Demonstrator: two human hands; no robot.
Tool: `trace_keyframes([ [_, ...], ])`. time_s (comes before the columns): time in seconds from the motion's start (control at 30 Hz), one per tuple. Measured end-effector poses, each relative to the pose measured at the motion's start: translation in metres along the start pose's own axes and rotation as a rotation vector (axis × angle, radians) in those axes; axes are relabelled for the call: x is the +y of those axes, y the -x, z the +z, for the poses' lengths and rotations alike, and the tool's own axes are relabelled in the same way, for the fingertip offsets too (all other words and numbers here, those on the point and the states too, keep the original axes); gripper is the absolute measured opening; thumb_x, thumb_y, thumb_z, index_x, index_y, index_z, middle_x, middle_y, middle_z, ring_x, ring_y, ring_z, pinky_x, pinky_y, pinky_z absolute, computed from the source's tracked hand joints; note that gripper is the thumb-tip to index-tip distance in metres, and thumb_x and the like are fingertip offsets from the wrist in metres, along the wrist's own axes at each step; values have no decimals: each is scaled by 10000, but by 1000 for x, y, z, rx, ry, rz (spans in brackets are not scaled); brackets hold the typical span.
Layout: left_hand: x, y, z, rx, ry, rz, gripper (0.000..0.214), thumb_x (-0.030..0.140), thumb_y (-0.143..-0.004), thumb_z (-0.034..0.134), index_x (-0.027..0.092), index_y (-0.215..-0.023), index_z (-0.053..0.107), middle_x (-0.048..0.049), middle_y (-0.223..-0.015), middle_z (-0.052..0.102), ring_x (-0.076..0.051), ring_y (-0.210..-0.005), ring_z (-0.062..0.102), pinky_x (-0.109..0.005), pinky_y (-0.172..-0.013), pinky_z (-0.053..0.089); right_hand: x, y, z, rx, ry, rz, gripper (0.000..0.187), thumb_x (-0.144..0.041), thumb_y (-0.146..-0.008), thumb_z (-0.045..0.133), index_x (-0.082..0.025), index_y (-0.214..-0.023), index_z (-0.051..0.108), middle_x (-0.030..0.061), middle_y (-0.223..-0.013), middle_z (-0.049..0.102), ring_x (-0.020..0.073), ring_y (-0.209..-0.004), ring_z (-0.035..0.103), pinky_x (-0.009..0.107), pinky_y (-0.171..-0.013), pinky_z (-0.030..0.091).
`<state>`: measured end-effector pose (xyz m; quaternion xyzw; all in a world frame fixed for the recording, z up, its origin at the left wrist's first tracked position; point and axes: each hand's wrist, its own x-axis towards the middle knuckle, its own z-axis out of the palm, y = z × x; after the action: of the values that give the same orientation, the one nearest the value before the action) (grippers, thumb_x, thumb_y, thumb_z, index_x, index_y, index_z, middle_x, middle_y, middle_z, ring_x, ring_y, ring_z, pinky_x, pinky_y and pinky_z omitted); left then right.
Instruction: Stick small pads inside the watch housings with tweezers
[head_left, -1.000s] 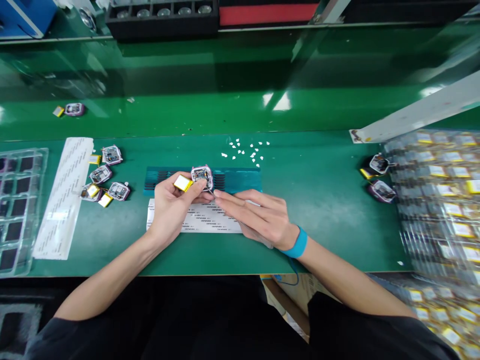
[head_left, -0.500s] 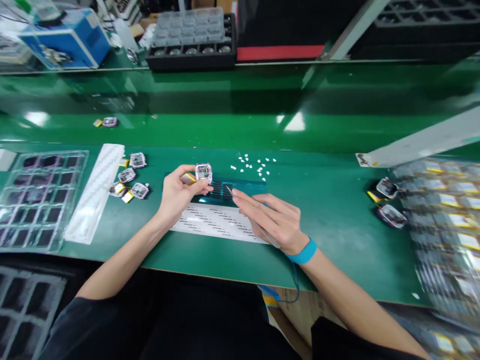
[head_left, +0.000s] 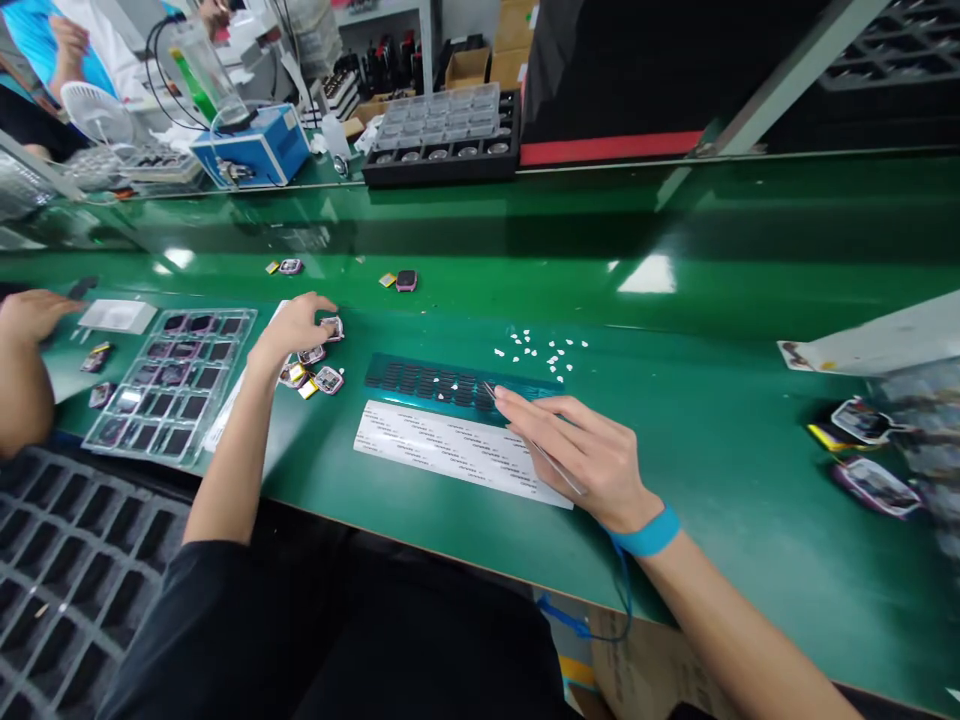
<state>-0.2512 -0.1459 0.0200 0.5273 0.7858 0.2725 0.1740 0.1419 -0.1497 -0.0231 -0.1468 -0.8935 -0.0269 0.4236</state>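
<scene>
My left hand (head_left: 291, 326) reaches out to the left over a small pile of watch modules (head_left: 313, 368) with yellow batteries, its fingertips closed on one purple-rimmed module (head_left: 333, 327) at the pile's far edge. My right hand (head_left: 581, 450) holds thin tweezers (head_left: 525, 435), whose tip rests over the right end of a teal sheet of black pads (head_left: 427, 380). A white printed backing strip (head_left: 450, 450) lies just in front of that sheet.
A clear tray with dark compartments (head_left: 171, 382) lies left of the pile, and a co-worker's hand (head_left: 30, 315) rests beyond it. Small white bits (head_left: 541, 348) are scattered behind the sheet. Loose modules lie on the belt (head_left: 406, 280) and at the right (head_left: 862, 420).
My left hand has carried the module from above the teal sheet leftward to the pile. My right hand stays by the sheet with the tweezers. The view has swung left and up.
</scene>
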Motion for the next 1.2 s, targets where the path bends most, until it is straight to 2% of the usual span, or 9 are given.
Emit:
trace_keyframes([
  [0.1, -15, 8, -10, -30, -6, 11, 131, 156, -854, 786, 128, -924, 679, -32, -992, 704, -205, -978, 671, -398, -933, 551, -2, -2, -2, -6, 6, -8, 482, -62, -947, 641, -158, -1414, 574, 57, -1187, 776, 206, -867, 695, 325, -723, 622],
  [0.2, -10, 15, 0, -11, 63, 36, 193, 54, -796, 786, 156, -837, 627, 8, -868, 713, -176, -897, 677, -321, -896, 534, -1, -1, -1, -8, -52, 37, 353, -70, -959, 598, -147, -1302, 623, 92, -1190, 772, 234, -929, 684, 357, -757, 620],
  [0.33, 34, 37, 40, -72, 450, 134, 227, 321, -905, 732, 188, -974, 560, -22, -847, 764, -153, -686, 715, -291, -695, 572, 1, 4, 5, 37, -211, 168, 302, -36, -970, 492, -187, -1194, 626, 98, -1086, 774, 233, -965, 678, 377, -798, 608],
  [0.43, 78, 67, 78, -284, 821, 221, 411, 433, -853, 774, 170, -1112, 591, -49, -838, 775, -154, -585, 716, -291, -616, 587, 1, 6, 8, 49, -217, 272, 323, -32, -982, 450, -205, -1201, 611, 40, -873, 718, 184, -782, 654, 324, -714, 582],
  [0.53, 110, 99, 105, -462, 950, 197, 340, 416, -859, 757, 160, -1030, 614, -38, -793, 764, -175, -598, 749, -280, -600, 609, -2, 7, 10, 38, -186, 354, 279, -121, -1006, 530, -219, -1258, 600, -14, -782, 672, 142, -667, 637, 261, -637, 552],
  [0.7, 121, 127, 115, -421, 904, 223, 179, 270, -889, 684, 179, -1030, 621, -24, -816, 771, -174, -706, 778, -270, -707, 634, -8, 6, 11, 42, -156, 380, 309, -199, -993, 621, -226, -1299, 595, -34, -823, 725, 96, -634, 655, 199, -574, 518],
  [0.9, 118, 133, 114, -336, 781, 216, 166, 229, -862, 680, 204, -1025, 663, -19, -847, 768, -167, -734, 762, -264, -714, 626, -12, 4, 12, 28, -134, 355, 124, -208, -987, 650, -199, -1110, 637, -3, -880, 758, 82, -639, 666, 193, -506, 470],
  [1.03, 114, 136, 116, -289, 725, 231, 166, 212, -871, 664, 210, -1037, 674, -21, -878, 773, -157, -731, 755, -247, -687, 612, -16, 4, 12, 27, -70, 331, 126, -159, -991, 636, -187, -1114, 630, -10, -869, 776, 81, -641, 686, 195, -538, 484],
  [1.2, 109, 141, 119, -203, 525, 295, 194, 183, -860, 658, 215, -1038, 728, -8, -841, 776, -148, -670, 734, -240, -643, 587, -16, 9, 11, -114, -11, 299, 130, -130, -1008, 555, -195, -1060, 655, -11, -882, 778, 93, -674, 704, 213, -530, 471],
])
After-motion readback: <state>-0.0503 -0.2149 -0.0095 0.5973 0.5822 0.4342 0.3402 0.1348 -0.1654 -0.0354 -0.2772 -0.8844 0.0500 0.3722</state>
